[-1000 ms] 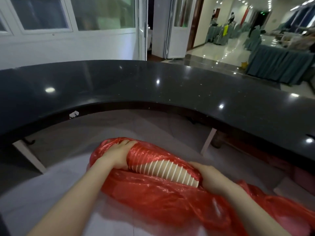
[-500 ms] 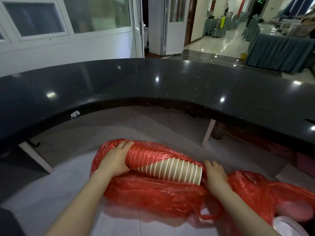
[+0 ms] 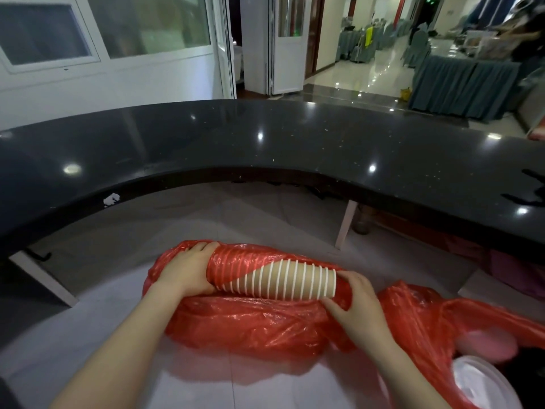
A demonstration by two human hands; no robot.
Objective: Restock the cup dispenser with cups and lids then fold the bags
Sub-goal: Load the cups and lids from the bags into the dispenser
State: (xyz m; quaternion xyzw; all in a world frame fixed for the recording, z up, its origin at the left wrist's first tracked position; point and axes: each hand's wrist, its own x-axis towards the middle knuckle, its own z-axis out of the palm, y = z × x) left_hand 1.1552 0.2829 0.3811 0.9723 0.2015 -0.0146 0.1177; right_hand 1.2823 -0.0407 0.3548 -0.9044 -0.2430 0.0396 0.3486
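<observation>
Cups in a nested stack of brown paper with white rolled rims (image 3: pixel 292 280) are seen lying on their side, low in the view and below the curved black speckled stone surface (image 3: pixel 265 143), half drawn out of a thin red plastic bag (image 3: pixel 253 326). The left part of the stack is wrapped in the red film, the ridges of the rims showing through it, while the right part is bare. The left hand (image 3: pixel 184 271) is reached forward with the forearm extended from the lower left, and its fingers are curled over the bag-covered end of the stack, so that the cups are gripped through the plastic. The right hand (image 3: pixel 358 309) is brought in from the lower right, with its thumb and fingers closed around the bare, wide end of the stack and some red film bunched beside them. The bag is spread loosely beneath the stack on a pale grey floor (image 3: pixel 88 335) and trails off to the right, where a round white plastic lid (image 3: pixel 483 385) is partly seen at the bottom right corner. No brand, label or readable writing can be made out on the cups or the bag.
</observation>
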